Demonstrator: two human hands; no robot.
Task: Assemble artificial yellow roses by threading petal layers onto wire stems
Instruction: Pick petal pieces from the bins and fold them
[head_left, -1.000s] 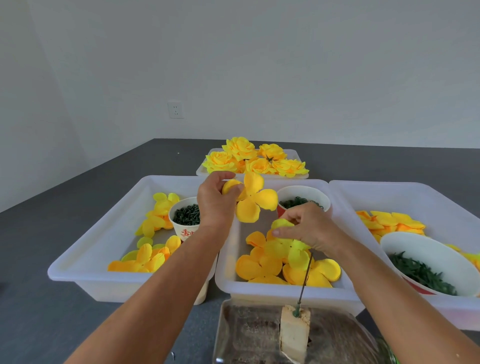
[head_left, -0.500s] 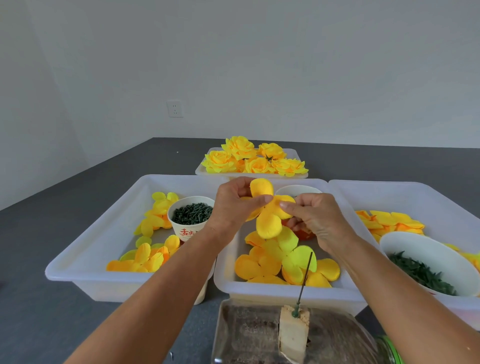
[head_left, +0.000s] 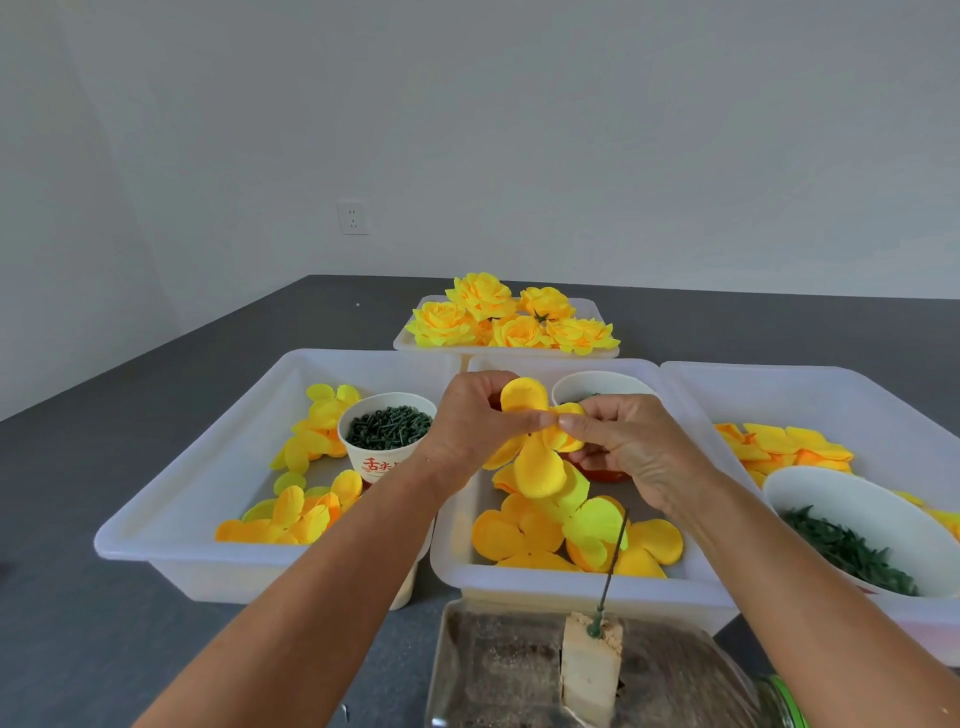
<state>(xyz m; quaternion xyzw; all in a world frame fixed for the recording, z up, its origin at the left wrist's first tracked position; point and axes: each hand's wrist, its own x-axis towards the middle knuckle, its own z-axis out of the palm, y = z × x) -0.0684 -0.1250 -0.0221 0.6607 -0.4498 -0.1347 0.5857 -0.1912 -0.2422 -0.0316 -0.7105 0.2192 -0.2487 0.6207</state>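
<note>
Sitting on a grey desk (head_left: 156, 623): three white tubs side by side, a fourth behind them.

Far left: the left tub (head_left: 218, 452), holding loose yellow petals and a paper cup (head_left: 387, 434) of dark green pieces.

Centre left: the left hand (head_left: 470, 423), raised over the middle tub (head_left: 571, 584), fingers curled and pinching the petal layer (head_left: 537, 447) near its middle.

Centre right: the right hand (head_left: 631, 449), fingertips closed on the same layer from the other side, seemingly separating or opening it.

Below, nearer the camera: a wire stem (head_left: 613, 558) standing tilted in a pale block (head_left: 592, 665) on a tray (head_left: 493, 670), well apart from the layer and carrying nothing yet.

Behind: finished roses (head_left: 511, 319) piled in the far tub.

Right: a third tub (head_left: 810, 389) with more petals and a bowl (head_left: 852, 525) of green leaves.

Risks, as judgement: tearing the thin layer by pulling both ways; threading two stuck layers at once; missing the small centre hole, hidden here; bending or tipping the leaning stem by pressing down off-line.
</note>
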